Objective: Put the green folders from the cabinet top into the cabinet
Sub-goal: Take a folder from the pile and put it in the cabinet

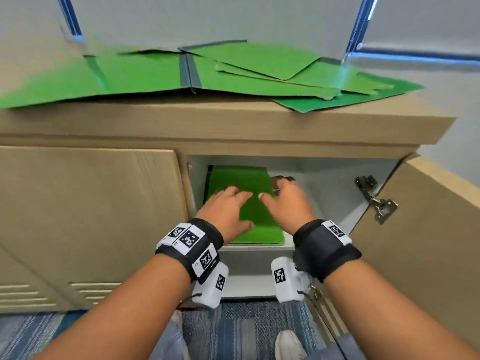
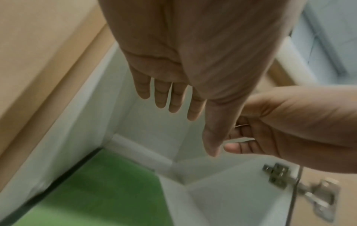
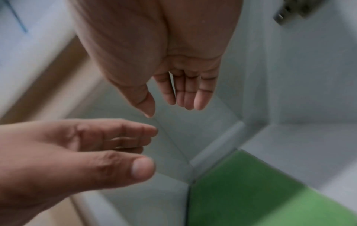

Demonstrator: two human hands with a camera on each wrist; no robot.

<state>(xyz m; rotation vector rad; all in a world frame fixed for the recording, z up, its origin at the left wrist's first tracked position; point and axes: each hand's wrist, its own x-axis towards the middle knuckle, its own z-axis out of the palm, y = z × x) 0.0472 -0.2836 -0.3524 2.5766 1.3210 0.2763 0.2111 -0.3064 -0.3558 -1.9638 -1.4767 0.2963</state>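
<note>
A green folder [image 1: 255, 219] lies flat on the white shelf inside the open cabinet [image 1: 324, 188]. Both hands hover just above it, holding nothing. My left hand [image 1: 228, 206] has its fingers spread and straight over the folder's left half; the left wrist view shows the left hand [image 2: 173, 97] with air under the fingers and the folder [image 2: 108, 191] below. My right hand [image 1: 283, 196] is relaxed over the folder's right edge; in the right wrist view the right hand [image 3: 181, 94] hangs loose above the folder [image 3: 251, 191]. Several more green folders [image 1: 233, 76] lie spread on the cabinet top [image 1: 181, 120].
The right cabinet door [image 1: 420, 229] stands swung open with a metal hinge [image 1: 376, 201]. The left cabinet door [image 1: 85, 216] is closed. Blue patterned carpet [image 1: 233, 328] and a white shoe [image 1: 288, 344] are below. A grey wall with blue strips rises behind the cabinet top.
</note>
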